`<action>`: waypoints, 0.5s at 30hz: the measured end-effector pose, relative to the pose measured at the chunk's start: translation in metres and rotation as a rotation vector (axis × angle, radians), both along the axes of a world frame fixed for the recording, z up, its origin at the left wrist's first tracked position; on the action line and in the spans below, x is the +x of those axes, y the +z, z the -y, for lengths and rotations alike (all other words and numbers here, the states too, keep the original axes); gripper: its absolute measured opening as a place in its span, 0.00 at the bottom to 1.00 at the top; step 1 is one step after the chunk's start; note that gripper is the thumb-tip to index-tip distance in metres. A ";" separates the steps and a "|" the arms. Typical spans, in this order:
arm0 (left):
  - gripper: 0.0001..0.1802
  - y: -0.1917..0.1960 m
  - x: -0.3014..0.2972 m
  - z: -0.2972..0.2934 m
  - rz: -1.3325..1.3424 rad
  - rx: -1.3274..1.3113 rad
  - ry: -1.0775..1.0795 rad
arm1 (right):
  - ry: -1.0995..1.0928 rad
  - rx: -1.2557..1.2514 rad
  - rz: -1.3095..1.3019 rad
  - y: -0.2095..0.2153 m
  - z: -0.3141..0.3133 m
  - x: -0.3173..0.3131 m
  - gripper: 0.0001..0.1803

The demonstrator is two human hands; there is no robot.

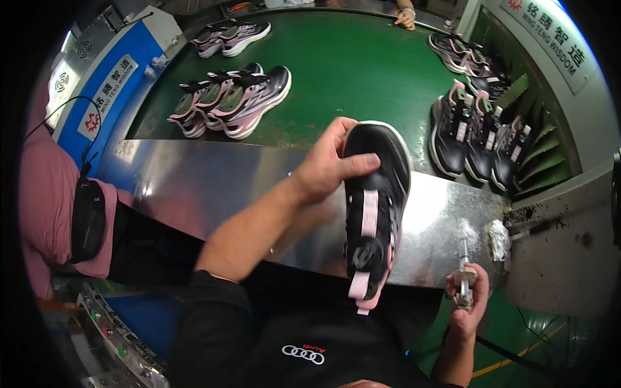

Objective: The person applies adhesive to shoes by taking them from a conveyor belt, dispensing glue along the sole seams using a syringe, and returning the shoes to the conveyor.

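My left hand [326,165] grips the toe of a black sneaker [381,187] with a pink strap and white sole edge, holding it upright over the metal plate, heel end toward me. My right hand [467,299] is low at the right, closed around a small metal hand tool [463,275] that points upward. The tool is apart from the shoe, to its right.
A shiny metal plate [213,187] borders a green conveyor belt [349,64] carrying pairs of black and pink sneakers [236,100], more at the right [475,132] and far left [229,35]. A person in pink [48,194] stands at my left. Another person's hand [406,18] rests at the belt's far edge.
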State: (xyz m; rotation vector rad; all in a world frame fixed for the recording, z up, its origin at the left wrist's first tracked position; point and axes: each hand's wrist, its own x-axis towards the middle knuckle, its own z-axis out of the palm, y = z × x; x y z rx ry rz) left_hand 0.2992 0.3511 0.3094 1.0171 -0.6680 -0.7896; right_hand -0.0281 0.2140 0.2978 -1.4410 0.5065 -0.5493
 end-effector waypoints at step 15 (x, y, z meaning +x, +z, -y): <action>0.36 -0.019 -0.018 -0.050 -0.100 -0.233 -0.117 | 0.659 0.227 0.580 0.069 -0.025 0.096 0.48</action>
